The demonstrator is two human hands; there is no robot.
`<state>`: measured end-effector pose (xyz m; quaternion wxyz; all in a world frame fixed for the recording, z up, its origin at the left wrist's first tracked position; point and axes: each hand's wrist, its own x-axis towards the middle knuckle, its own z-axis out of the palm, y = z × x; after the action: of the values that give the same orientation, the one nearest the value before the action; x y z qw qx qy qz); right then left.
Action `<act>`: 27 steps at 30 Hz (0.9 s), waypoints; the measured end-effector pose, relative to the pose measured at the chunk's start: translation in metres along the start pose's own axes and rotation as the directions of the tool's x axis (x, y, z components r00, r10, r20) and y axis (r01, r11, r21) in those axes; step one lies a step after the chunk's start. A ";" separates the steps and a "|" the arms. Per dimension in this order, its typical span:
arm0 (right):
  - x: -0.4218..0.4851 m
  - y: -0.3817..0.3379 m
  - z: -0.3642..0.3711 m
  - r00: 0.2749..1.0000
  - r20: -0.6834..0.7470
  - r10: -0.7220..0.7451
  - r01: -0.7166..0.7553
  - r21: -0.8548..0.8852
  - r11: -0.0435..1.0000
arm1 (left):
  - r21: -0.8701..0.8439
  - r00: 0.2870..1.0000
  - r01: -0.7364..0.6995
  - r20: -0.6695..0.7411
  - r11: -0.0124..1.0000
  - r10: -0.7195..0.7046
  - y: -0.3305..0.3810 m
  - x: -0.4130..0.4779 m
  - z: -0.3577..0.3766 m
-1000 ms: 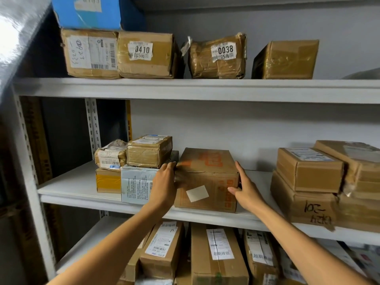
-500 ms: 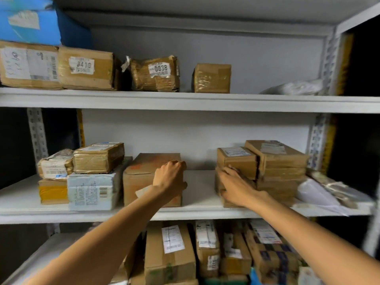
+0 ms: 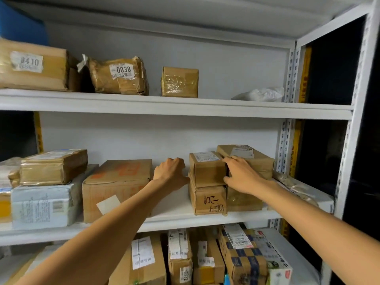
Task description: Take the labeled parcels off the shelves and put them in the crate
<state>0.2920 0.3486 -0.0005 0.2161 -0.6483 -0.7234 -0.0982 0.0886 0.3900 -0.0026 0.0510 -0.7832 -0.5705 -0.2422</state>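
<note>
Single head-worn wide-angle view. Faces straight into the rack (image 3: 358, 112), roughly level between upper shelf (image 3: 185, 108) and middle shelf (image 3: 174, 204), tilted slightly down. Close, at arm's reach of the shelves.

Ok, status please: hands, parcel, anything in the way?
Left hand curled, empty, beside small labeled box. Right hand grips that box's right edge. Neighbour stack close on its right.

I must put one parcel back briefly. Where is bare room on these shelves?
Top shelf: bare between the taped box and the white bag. Middle shelf: a gap between the orange-printed box and the stack whose top box the right hand grips, though the left hand sits in it. The bottom parcels are crowded.
</note>
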 end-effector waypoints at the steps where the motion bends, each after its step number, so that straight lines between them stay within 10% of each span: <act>1: 0.005 -0.003 0.000 1.000 -0.027 0.013 -0.012 0.009 1.000 | -0.032 1.000 0.007 0.008 0.999 -0.007 0.000 0.005 0.001; 10: 0.044 -0.005 -0.003 0.982 0.063 0.178 -0.180 0.031 0.983 | -0.419 0.994 0.101 0.088 0.903 -0.070 0.016 0.053 0.011; 19: 0.045 -0.015 0.016 0.968 -0.154 0.197 -0.183 0.098 0.978 | -0.814 0.907 0.415 0.402 0.406 -0.121 0.019 0.061 0.039; 27: 0.029 -0.017 0.030 0.990 -0.003 0.144 -0.117 0.567 0.815 | -0.912 0.955 0.237 0.156 0.334 -0.252 0.017 0.012 0.036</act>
<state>0.2682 0.3849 -0.0125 0.4210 -0.6007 -0.6688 0.1209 0.1191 0.4076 -0.0254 -0.4273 -0.5811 -0.4476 -0.5286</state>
